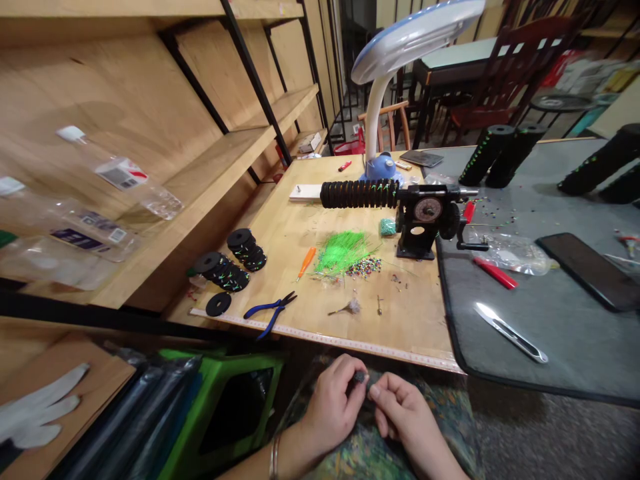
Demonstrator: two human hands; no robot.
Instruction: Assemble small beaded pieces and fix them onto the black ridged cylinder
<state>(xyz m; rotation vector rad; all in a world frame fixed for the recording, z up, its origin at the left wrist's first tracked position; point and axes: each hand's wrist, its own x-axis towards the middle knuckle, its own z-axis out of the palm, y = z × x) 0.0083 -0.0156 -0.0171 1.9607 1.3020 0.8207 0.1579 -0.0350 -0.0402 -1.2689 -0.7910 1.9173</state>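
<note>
In front of the table edge, over the lap, my left hand (336,399) is closed with a small dark grey lump (359,377) between thumb and forefinger; its kind is too small to tell. Close beside it, on the right, my right hand (406,412) is pinched, and anything between its fingertips is too fine to make out. Beyond the hands lie a feathery grey tuft (353,306) and a small metal piece (379,305). Farther back, bright green strands (345,252) spread beside a pile of mixed coloured beads (365,267).
Blue-handled pliers (270,311) and an orange-handled tool (307,261) lie left on the table. A black hand-crank winder (419,220) stands behind, under a lamp (380,107), joined to a row of black foam discs (357,193). A silver cutter (510,332) rests on the grey mat (465,300).
</note>
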